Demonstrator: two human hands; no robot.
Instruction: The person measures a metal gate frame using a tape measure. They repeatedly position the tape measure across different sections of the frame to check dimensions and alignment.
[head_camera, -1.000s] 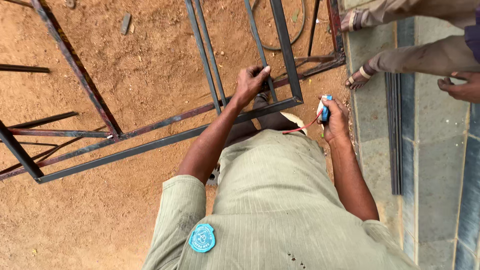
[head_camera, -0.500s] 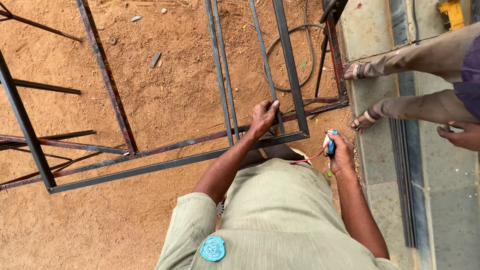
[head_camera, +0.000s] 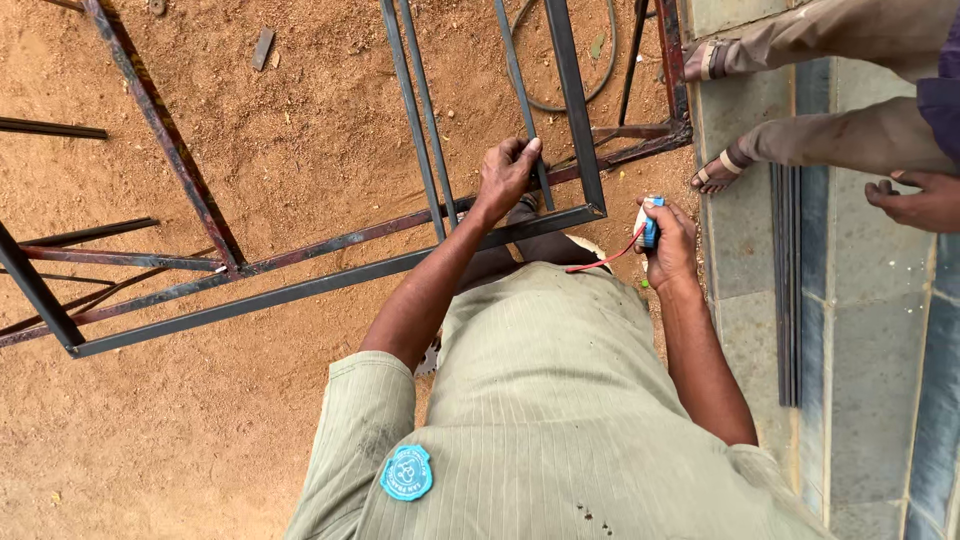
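The dark rectangular steel-tube frame (head_camera: 575, 120) lies flat on the sandy red-brown ground (head_camera: 200, 430), its near corner just ahead of the person's knees; the left hand (head_camera: 507, 178) has its fingers clenched round a thin upright bar of that frame, just at ten o'clock from the corner. The right hand (head_camera: 668, 240), at three o'clock from the corner and apart from the steel, is wrapped round a small blue-and-white tape measure (head_camera: 649, 220) with a red cord (head_camera: 600, 262) trailing toward seven o'clock. By my reading the frame is being steadied for measuring; bringing the tape onto the tube would call for the right hand to cross to the corner while the left keeps its grip. At three o'clock runs a grey concrete step (head_camera: 860, 330); a bundle of thin dark rods (head_camera: 787, 290) lies along it; at one o'clock another person's sandalled foot (head_camera: 718, 172) stands on its edge; a loop of cable (head_camera: 570, 95) lies at twelve.
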